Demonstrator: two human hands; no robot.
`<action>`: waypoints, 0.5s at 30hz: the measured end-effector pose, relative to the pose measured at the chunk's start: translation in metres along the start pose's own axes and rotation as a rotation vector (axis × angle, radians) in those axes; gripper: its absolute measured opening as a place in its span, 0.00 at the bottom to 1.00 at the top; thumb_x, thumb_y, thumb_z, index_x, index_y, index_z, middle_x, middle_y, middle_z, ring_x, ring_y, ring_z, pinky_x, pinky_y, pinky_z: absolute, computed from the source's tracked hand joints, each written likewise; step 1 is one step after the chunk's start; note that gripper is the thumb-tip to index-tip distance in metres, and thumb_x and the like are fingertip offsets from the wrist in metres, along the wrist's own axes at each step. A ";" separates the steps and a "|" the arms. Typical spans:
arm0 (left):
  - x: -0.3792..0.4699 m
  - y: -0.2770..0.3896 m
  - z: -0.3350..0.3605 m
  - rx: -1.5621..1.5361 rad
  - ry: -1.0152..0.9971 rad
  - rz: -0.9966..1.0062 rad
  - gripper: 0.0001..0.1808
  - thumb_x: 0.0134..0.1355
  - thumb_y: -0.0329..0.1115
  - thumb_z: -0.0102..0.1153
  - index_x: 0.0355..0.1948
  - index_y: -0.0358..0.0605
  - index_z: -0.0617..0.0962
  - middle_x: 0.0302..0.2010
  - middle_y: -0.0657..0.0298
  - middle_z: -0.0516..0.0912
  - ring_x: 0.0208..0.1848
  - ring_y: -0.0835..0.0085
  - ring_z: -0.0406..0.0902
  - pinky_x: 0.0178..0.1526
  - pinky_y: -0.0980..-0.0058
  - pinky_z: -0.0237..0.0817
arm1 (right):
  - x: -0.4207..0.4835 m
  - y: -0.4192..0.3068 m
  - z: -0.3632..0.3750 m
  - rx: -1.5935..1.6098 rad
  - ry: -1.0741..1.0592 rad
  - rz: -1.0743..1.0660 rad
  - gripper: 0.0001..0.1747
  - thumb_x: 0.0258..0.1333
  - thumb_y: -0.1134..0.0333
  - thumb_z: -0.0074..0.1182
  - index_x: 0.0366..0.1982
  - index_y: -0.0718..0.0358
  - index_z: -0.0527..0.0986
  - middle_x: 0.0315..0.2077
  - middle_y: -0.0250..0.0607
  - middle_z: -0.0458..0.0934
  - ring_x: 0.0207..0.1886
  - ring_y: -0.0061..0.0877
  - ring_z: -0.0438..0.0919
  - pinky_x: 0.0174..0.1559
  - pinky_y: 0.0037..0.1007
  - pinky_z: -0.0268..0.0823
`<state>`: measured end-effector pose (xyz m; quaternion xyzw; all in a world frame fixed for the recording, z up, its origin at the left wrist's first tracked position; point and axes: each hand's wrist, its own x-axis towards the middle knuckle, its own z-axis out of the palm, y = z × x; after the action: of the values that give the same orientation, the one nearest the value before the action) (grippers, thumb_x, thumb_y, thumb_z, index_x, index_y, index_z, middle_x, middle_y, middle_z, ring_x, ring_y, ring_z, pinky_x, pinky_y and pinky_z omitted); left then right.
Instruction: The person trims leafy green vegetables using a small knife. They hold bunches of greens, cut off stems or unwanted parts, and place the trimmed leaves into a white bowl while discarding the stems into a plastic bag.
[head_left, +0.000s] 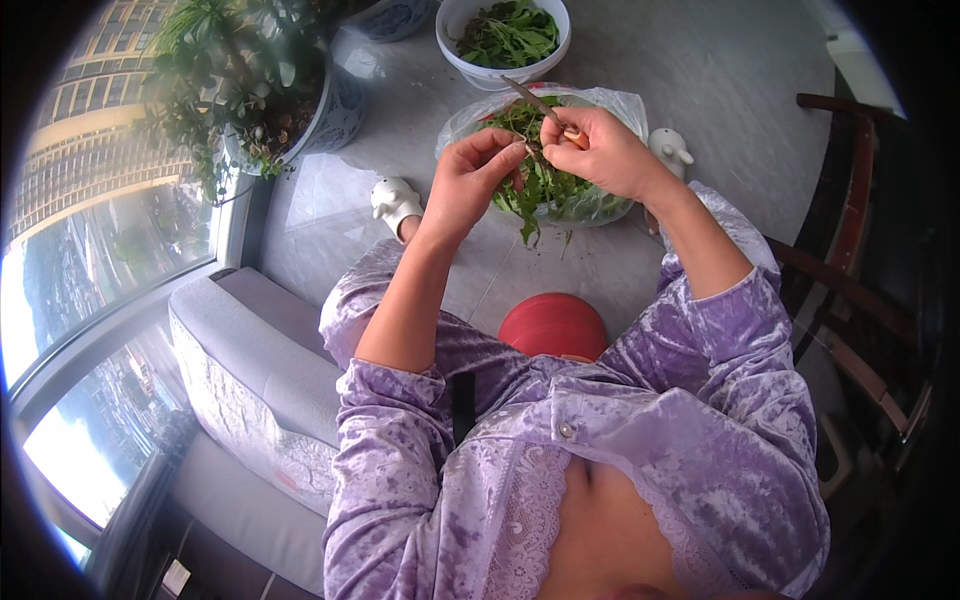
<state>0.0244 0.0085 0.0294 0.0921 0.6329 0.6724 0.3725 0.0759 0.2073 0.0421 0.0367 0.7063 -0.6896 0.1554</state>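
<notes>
My left hand pinches the root end of a leafy green plant, whose leaves hang down toward me. In my right hand is a small knife with an orange-brown handle; its blade points up and to the left, away from me. The fingertips of both hands nearly meet at the plant's stem. Below them, a clear plastic bag lies spread open on the floor, holding a heap of leafy greens. My hands hide part of that heap.
Beyond the bag stands a white bucket with more greens inside. A large potted plant is by the window at left, above a grey padded seat. A red round stool shows between my legs. Dark wooden furniture stands at right.
</notes>
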 end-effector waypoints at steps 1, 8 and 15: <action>0.001 -0.002 0.001 0.001 0.020 0.011 0.08 0.65 0.32 0.58 0.38 0.37 0.80 0.25 0.69 0.80 0.29 0.84 0.74 0.34 0.84 0.62 | -0.001 -0.001 0.001 0.016 -0.004 -0.009 0.04 0.54 0.73 0.53 0.26 0.63 0.71 0.21 0.22 0.67 0.25 0.10 0.64 0.28 0.18 0.57; 0.003 -0.008 0.003 0.035 0.081 0.080 0.07 0.64 0.29 0.59 0.36 0.34 0.80 0.25 0.69 0.80 0.26 0.84 0.76 0.29 0.84 0.63 | -0.003 -0.004 0.003 -0.007 0.023 -0.016 0.04 0.53 0.73 0.53 0.25 0.63 0.70 0.20 0.23 0.67 0.25 0.10 0.64 0.28 0.19 0.58; 0.004 -0.008 0.004 0.053 0.194 0.036 0.07 0.64 0.30 0.59 0.37 0.36 0.81 0.26 0.69 0.80 0.26 0.85 0.74 0.29 0.85 0.62 | -0.006 -0.005 0.003 -0.024 0.058 -0.040 0.03 0.54 0.73 0.52 0.26 0.63 0.71 0.22 0.22 0.67 0.26 0.09 0.64 0.30 0.18 0.58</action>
<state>0.0270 0.0128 0.0216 0.0475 0.6819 0.6677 0.2948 0.0803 0.2046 0.0488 0.0406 0.7193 -0.6828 0.1213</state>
